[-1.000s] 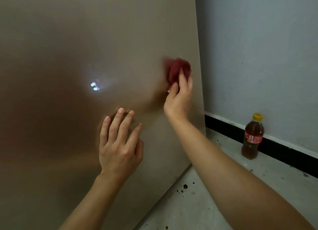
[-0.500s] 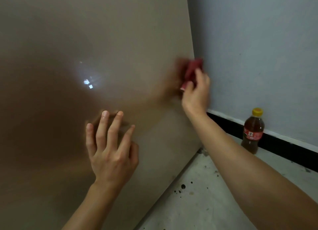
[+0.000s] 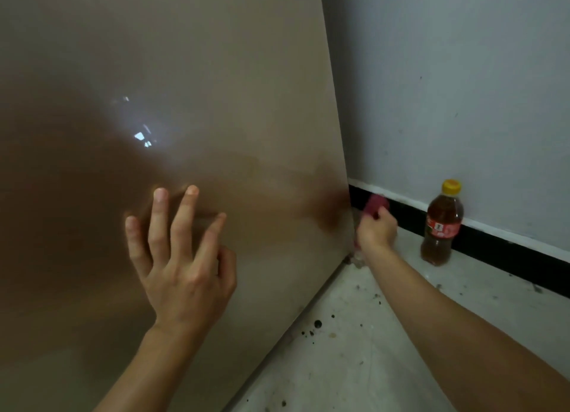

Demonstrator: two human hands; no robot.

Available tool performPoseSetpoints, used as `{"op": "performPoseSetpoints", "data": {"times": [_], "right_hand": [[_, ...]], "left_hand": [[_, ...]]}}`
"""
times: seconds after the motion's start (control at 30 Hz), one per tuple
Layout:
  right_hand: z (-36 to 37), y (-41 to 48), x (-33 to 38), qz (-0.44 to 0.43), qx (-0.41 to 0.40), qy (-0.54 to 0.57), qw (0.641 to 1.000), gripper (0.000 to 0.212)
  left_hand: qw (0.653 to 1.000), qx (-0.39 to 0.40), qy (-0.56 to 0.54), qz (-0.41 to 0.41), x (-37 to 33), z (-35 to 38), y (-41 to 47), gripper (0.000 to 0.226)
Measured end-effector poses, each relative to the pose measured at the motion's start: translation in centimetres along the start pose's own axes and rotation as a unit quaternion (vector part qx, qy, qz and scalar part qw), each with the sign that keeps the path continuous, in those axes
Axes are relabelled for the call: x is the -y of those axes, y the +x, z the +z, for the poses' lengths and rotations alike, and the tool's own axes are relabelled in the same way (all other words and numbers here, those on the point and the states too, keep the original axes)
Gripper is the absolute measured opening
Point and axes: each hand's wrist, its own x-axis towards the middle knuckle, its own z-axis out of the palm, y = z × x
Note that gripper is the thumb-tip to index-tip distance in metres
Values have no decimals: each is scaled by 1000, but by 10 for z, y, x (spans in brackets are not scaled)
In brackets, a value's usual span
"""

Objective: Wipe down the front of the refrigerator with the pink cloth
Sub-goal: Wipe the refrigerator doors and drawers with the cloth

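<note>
Beige-brown and glossy, the refrigerator front (image 3: 216,87) fills the whole left and middle of the frame, with a small bright reflection left of centre. Your left hand (image 3: 182,266) is down in the lower middle, spread wide with the fingers straight. The fingertips (image 3: 160,195) look to be resting against the door, nothing held.

Your right hand (image 3: 377,232) is over at the right edge of the door, low down near its bottom corner, curled round the pink cloth (image 3: 374,205). The cloth pokes out above your knuckles and shows up against the black skirting strip (image 3: 509,251). It's a bit blurry there, so you can't really tell if the cloth is on the door edge or just off it.

Just right of that hand, a bottle (image 3: 441,223) of brown drink with a yellow cap and red label stands upright on the pale floor (image 3: 370,350), close to the grey wall (image 3: 462,72). Dark specks are scattered on the floor along the fridge's bottom edge.
</note>
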Motion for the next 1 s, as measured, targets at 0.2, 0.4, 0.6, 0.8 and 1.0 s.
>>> {"op": "performPoseSetpoints", "data": {"times": [0.2, 0.4, 0.6, 0.8, 1.0], "right_hand": [[55, -60, 25, -138, -5, 35, 990, 43], [35, -30, -74, 158, 127, 30, 979, 37], [40, -32, -63, 144, 126, 82, 978, 40], [51, -114, -10, -201, 132, 106, 965, 53], [65, -97, -53, -146, 90, 34, 985, 60]], "left_hand": [[1000, -1, 1, -9, -8, 6, -2, 29], [1000, 17, 17, 9, -5, 6, -5, 32], [999, 24, 30, 22, -4, 8, -5, 36], [999, 25, 14, 18, -4, 6, -3, 37], [999, 41, 10, 18, -4, 2, -3, 38]]}}
